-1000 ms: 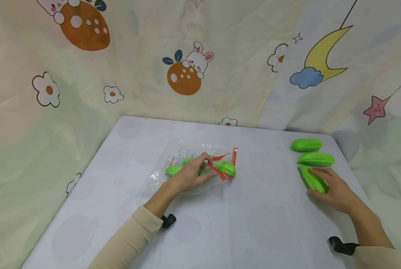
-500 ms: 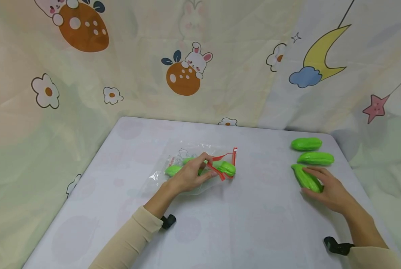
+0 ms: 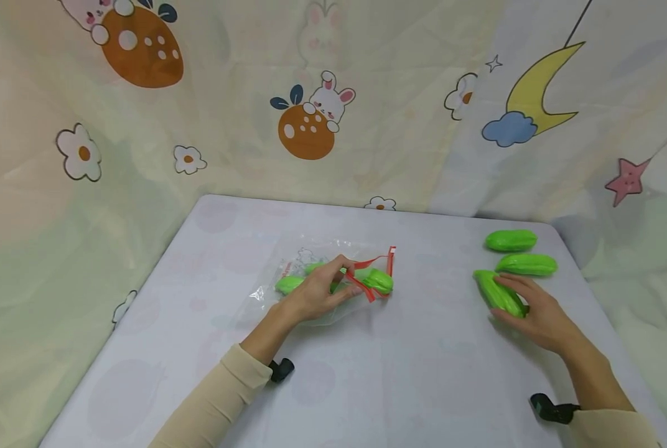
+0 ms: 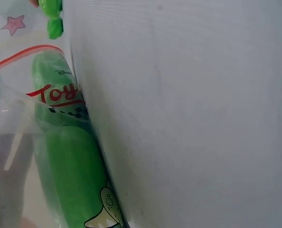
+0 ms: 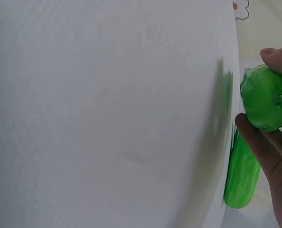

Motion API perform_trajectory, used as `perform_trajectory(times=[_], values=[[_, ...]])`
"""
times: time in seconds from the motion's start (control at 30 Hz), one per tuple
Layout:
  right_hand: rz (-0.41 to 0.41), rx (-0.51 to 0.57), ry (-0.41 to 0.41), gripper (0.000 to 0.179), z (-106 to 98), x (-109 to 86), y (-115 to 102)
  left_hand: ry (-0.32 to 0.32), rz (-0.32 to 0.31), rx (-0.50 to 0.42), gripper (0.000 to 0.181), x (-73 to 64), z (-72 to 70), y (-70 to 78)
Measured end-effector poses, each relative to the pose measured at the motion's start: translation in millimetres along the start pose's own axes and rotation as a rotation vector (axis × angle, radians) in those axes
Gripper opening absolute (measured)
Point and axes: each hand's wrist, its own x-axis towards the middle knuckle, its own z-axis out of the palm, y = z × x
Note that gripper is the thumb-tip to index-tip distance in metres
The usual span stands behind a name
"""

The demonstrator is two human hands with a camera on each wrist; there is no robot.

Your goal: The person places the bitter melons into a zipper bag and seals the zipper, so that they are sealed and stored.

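Note:
My right hand [image 3: 541,314] grips a bright green, ribbed toy cucumber [image 3: 493,289], thumb on one side and fingers on the other, low over the right part of the table. The right wrist view shows this cucumber [image 5: 267,99] end-on between thumb and fingers. My left hand [image 3: 317,289] holds the red-edged mouth of a clear plastic zip bag [image 3: 266,305] at centre, keeping it parted. Inside the bag lie several green cucumbers, one [image 3: 378,281] close to the mouth. Seen from the left wrist, a bagged cucumber [image 4: 74,171] shows through the printed plastic.
Two more green cucumbers lie at the back right, one [image 3: 509,240] behind the other [image 3: 526,264]. The white table [image 3: 367,386] has a cartoon-printed cloth [image 3: 401,124] hanging behind and beside it. Black wrist-camera mounts [image 3: 554,409] stick out near both sleeves.
My right hand has moved left with the gripped cucumber, away from the two at the back right. The left hand and the bag have stayed put.

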Motion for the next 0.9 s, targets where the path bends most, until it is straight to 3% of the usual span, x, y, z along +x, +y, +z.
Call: perform_trajectory(times=[0.67, 0.9], values=[[-0.062, 0.086, 0.008, 0.068, 15, 23.7, -30, 0.003, -0.001, 0.007, 0.037, -1.4, 1.1, 1.7], [-0.042, 0.141, -0.001, 0.068, 20, 32.3, -37, 0.002, -0.008, 0.014, 0.037, -0.5, 1.4, 3.1]])
